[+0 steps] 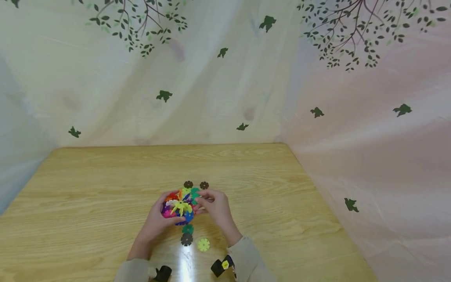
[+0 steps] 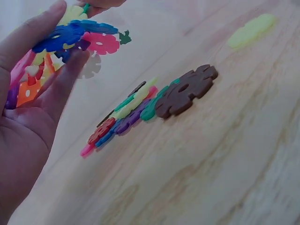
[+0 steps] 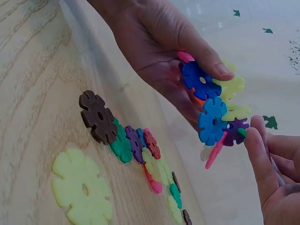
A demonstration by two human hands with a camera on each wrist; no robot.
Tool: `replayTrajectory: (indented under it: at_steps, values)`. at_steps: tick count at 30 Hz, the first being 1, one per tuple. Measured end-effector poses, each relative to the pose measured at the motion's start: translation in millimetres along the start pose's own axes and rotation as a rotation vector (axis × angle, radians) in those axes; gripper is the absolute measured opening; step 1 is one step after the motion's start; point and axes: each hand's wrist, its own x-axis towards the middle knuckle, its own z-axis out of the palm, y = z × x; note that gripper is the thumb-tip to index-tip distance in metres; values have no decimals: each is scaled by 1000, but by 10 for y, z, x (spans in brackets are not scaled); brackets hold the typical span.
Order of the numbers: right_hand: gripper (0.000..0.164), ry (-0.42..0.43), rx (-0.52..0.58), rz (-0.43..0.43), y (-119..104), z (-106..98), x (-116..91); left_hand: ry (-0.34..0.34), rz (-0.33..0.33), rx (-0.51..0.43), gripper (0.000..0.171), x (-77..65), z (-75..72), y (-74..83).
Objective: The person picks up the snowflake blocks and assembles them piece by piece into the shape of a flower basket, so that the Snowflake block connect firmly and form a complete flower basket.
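Above a wooden table (image 1: 282,219), a curved left hand (image 1: 157,215) grips a multicoloured cluster of notched plastic discs (image 1: 181,207); the right hand (image 1: 218,207) apparently pinches a green plastic piece (image 3: 242,132).

Head cam high, facing fwd/down; wrist cams low, close, across tbl (image 1: 88,188), sharing held discs (image 3: 205,125).

Wood-grain tabletop (image 1: 282,211), pale. Light cloth (image 1: 204,105) behind it, bearing leafy branches (image 1: 356,28) and dark green bird shapes (image 1: 268,23).

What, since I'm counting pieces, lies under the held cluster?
Beneath the cluster, discs lie on the table: red, blue, purple, green, yellow, pink. Parts behind neighbours are hidden.
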Motion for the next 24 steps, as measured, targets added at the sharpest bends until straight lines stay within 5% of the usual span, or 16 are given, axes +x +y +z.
replayTrajectory:
  at_steps: [10, 24]
  values:
    - [27, -43, -33, -7, -9, -198, 81, -130, 89, -216, 86, 31, 28, -68]
    - [28, -185, -156, 9, -49, -251, 226, -240, 5, -114, 80, 75, 50, -88]
